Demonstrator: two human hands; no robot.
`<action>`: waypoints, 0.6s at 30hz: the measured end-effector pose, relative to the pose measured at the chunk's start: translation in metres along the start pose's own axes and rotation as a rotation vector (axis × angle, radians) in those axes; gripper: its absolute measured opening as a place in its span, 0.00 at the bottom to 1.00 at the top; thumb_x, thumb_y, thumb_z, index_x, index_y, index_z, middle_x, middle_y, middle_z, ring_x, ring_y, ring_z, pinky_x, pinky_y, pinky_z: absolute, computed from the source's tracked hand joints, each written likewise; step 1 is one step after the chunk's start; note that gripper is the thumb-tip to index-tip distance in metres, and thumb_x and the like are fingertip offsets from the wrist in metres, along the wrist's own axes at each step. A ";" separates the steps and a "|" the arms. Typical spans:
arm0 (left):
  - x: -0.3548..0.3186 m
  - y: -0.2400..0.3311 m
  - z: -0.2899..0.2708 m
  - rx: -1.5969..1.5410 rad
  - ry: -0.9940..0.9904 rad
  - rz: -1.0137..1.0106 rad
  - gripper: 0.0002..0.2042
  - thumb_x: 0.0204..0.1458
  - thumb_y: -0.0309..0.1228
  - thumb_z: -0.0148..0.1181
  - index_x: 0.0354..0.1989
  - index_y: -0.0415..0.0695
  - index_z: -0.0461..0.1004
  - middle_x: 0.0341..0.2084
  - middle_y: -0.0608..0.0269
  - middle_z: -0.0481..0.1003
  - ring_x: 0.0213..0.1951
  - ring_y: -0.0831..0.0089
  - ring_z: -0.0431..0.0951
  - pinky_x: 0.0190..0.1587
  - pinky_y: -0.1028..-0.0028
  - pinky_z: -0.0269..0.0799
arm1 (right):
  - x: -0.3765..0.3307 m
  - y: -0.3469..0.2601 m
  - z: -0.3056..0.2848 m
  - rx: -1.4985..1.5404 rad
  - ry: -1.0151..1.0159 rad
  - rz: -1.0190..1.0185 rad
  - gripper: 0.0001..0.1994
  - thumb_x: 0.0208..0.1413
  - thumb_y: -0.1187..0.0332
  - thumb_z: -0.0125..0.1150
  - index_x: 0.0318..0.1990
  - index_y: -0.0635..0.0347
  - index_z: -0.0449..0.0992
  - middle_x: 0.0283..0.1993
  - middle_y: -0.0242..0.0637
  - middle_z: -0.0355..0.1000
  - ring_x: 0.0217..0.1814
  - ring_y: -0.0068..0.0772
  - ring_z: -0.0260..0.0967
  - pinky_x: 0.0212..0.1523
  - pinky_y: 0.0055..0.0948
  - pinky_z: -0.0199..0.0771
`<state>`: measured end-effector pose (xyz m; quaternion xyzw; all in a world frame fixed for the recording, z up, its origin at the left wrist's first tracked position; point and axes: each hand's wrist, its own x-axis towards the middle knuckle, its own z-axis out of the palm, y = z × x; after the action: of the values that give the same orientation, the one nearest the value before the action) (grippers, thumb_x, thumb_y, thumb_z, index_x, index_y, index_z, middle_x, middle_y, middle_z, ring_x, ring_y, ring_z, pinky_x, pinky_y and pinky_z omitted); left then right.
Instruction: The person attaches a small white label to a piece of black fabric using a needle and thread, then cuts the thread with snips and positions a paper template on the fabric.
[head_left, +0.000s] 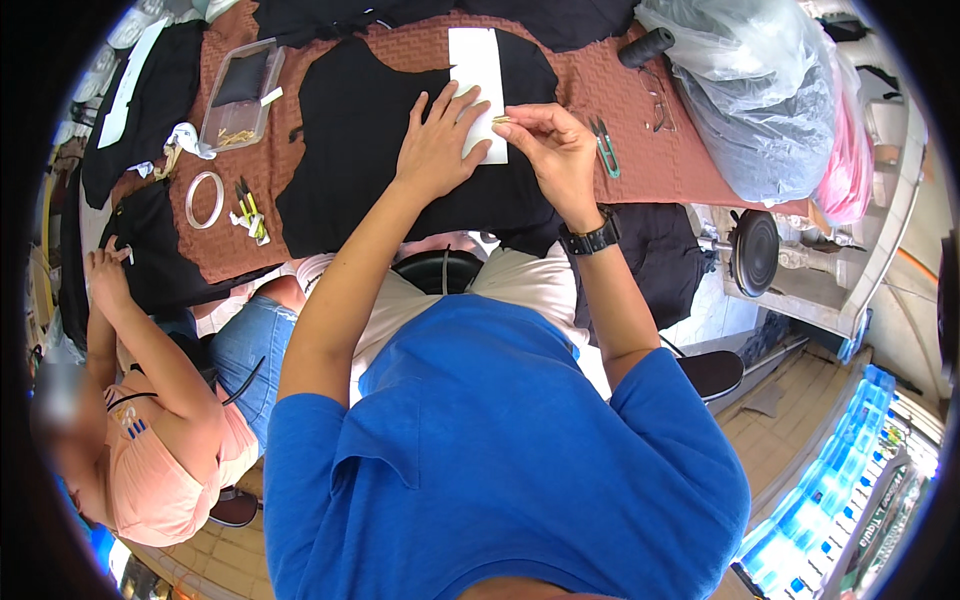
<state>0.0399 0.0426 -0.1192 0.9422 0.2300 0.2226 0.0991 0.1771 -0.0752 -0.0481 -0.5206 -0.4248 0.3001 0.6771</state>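
Observation:
A black cut of fabric [350, 130], shaped like a garment piece, lies spread on the table in front of me. On top of it rests a white paper strip [476, 58], running away from me. My left hand [438, 145] lies flat with fingers spread, partly on the strip's left edge and partly on the black fabric. Beside the strip's right edge, my right hand [553, 150] pinches a small gold-coloured pin [501, 119] between thumb and fingers. Its exact form is too small to make out.
Left of the fabric are a clear plastic box [262, 128], a white ring [205, 201] and yellow-handled snips [247, 208]. Green thread snips [604, 148], a black thread cone [646, 47], glasses [657, 100] and a plastic bag [750, 90] lie right. A co-worker [165, 440] sits left, handling black fabric.

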 end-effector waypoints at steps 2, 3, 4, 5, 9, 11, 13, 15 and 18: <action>0.000 0.000 0.000 0.003 -0.001 -0.001 0.27 0.59 0.48 0.57 0.65 0.52 0.68 0.69 0.66 0.63 0.73 0.62 0.55 0.73 0.47 0.45 | -0.001 0.004 -0.002 -0.005 -0.005 0.006 0.08 0.56 0.84 0.67 0.43 0.69 0.81 0.43 0.41 0.81 0.44 0.25 0.79 0.49 0.23 0.81; 0.000 0.000 0.000 0.005 -0.001 -0.002 0.27 0.59 0.48 0.57 0.65 0.52 0.68 0.69 0.66 0.63 0.73 0.62 0.55 0.74 0.47 0.44 | 0.000 0.007 -0.004 -0.064 0.023 0.018 0.07 0.56 0.82 0.68 0.43 0.68 0.82 0.42 0.40 0.82 0.43 0.24 0.79 0.47 0.23 0.80; 0.000 0.000 0.000 0.006 -0.003 -0.001 0.27 0.59 0.48 0.57 0.65 0.52 0.68 0.69 0.66 0.63 0.73 0.62 0.55 0.74 0.47 0.44 | 0.001 0.012 -0.007 -0.124 0.053 0.033 0.07 0.56 0.81 0.68 0.42 0.67 0.82 0.40 0.38 0.82 0.41 0.23 0.79 0.46 0.23 0.80; 0.001 0.000 0.000 0.007 -0.005 -0.001 0.27 0.59 0.48 0.57 0.65 0.52 0.68 0.69 0.66 0.63 0.73 0.62 0.55 0.74 0.47 0.44 | 0.002 0.018 -0.010 -0.185 0.083 0.047 0.06 0.56 0.79 0.69 0.42 0.66 0.83 0.39 0.37 0.82 0.40 0.23 0.79 0.45 0.24 0.80; 0.000 0.001 0.001 0.014 -0.001 -0.002 0.27 0.59 0.47 0.57 0.65 0.52 0.69 0.69 0.66 0.63 0.73 0.62 0.55 0.74 0.47 0.44 | 0.005 0.039 -0.024 -0.087 0.090 0.171 0.07 0.59 0.76 0.68 0.43 0.68 0.82 0.39 0.40 0.82 0.38 0.25 0.79 0.44 0.24 0.81; 0.000 0.001 0.001 0.018 0.000 0.002 0.27 0.58 0.47 0.57 0.65 0.52 0.69 0.69 0.66 0.63 0.73 0.62 0.55 0.73 0.47 0.44 | 0.004 0.038 -0.024 0.182 0.105 0.265 0.08 0.61 0.74 0.66 0.44 0.69 0.81 0.40 0.42 0.82 0.40 0.26 0.80 0.46 0.26 0.82; 0.001 0.001 0.000 0.019 -0.001 0.003 0.27 0.58 0.47 0.57 0.65 0.52 0.69 0.69 0.66 0.64 0.73 0.62 0.55 0.73 0.47 0.44 | 0.003 0.036 -0.025 0.324 0.070 0.366 0.08 0.64 0.74 0.62 0.47 0.69 0.80 0.44 0.42 0.81 0.44 0.28 0.79 0.49 0.27 0.81; 0.001 0.001 0.000 0.015 -0.004 0.001 0.27 0.58 0.47 0.57 0.65 0.52 0.69 0.68 0.66 0.64 0.73 0.62 0.55 0.73 0.48 0.44 | 0.002 0.036 -0.026 0.412 0.038 0.434 0.09 0.66 0.73 0.60 0.48 0.68 0.79 0.46 0.43 0.81 0.46 0.29 0.79 0.52 0.28 0.80; 0.000 -0.001 0.003 0.021 -0.001 0.003 0.27 0.58 0.47 0.57 0.65 0.52 0.69 0.68 0.66 0.64 0.73 0.63 0.55 0.73 0.48 0.44 | 0.001 0.037 -0.027 0.449 0.007 0.474 0.09 0.66 0.73 0.59 0.49 0.68 0.79 0.46 0.43 0.80 0.47 0.29 0.79 0.53 0.29 0.80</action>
<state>0.0405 0.0430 -0.1219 0.9436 0.2311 0.2198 0.0888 0.2031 -0.0758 -0.0857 -0.4435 -0.2128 0.5338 0.6878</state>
